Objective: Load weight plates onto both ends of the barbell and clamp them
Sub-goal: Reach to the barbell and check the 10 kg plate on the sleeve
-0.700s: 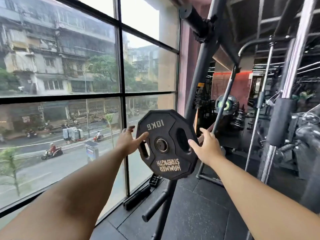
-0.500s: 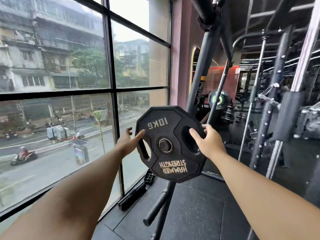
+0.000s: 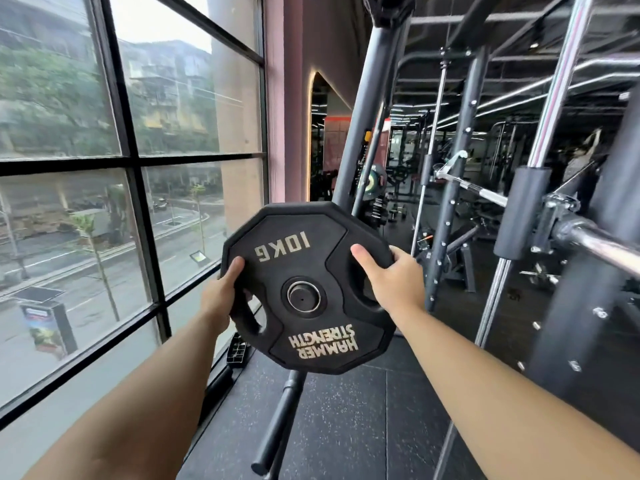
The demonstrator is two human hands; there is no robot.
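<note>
Weight plate (image 3: 308, 289): black, many-sided, marked 10KG and HAMMER STRENGTH, lettering upside down. Held upright at arm's length, flat face toward the camera, centre hole on a steel peg, bore axis running away from the viewer.
Left hand (image 3: 221, 296): clamped on left rim, fingers (image 3: 235, 268) curled over the edge by the left grip slot.
Right hand (image 3: 391, 282): clamped on right rim, thumb across the face.
Beyond, right: barbell (image 3: 595, 242) sleeve, bare, well apart, pointing left.
Left: window (image 3: 131, 161).
</note>
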